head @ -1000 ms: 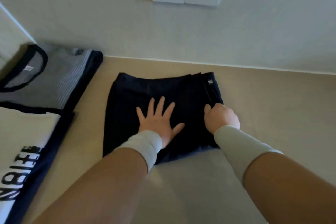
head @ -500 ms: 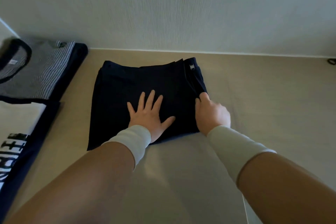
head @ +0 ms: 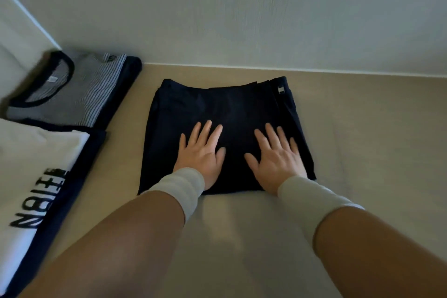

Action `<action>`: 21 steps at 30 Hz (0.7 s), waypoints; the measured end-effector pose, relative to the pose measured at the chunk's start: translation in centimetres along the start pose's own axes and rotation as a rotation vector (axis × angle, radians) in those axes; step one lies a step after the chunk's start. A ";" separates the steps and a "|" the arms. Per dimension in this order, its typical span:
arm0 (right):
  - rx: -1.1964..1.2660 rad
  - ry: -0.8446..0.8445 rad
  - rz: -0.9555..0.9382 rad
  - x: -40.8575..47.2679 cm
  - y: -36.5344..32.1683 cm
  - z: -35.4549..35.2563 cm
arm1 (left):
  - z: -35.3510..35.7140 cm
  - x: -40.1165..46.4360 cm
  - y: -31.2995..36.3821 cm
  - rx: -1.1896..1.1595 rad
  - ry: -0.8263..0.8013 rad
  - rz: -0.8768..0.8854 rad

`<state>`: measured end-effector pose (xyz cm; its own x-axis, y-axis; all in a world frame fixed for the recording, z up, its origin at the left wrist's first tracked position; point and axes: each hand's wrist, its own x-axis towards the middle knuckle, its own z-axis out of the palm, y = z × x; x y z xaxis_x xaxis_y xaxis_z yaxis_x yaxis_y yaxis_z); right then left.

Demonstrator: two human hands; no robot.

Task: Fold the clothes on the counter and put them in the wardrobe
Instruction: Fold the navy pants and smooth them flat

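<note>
garment (head: pixel 225 109) folded, flat under left hand (head: pixel 200 155), right hand (head: pixel 278 159); grip slack, fingers spread.

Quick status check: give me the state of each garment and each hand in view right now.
Dark navy garment: folded into a compact rectangle, lying flat on the counter.
Left hand: open, fingers spread, palm flat on the garment.
Right hand: open, fingers spread, palm flat on the garment.
Striped shirt: folded, lying at the far left.
White printed shirt: folded, lying at the near left.
</note>
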<state>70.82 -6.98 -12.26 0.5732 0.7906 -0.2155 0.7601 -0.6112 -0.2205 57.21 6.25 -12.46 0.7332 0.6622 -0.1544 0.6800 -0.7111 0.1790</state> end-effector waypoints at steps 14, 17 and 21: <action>-0.039 0.001 0.054 6.0 -2.8 -1.5 | -1.8 5.6 -3.5 0.039 -0.059 -0.245; -0.023 0.115 0.097 7.6 -3.8 -2.9 | -3.3 7.2 -3.7 0.031 0.032 -0.321; 0.020 0.003 -0.179 10.1 -7.5 -2.8 | -2.9 9.1 -2.3 0.045 -0.031 0.026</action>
<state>71.75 5.70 -10.12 0.4302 0.8870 -0.1679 0.8439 -0.4612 -0.2741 62.27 14.64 -11.44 0.7504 0.6358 -0.1807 0.6595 -0.7385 0.1400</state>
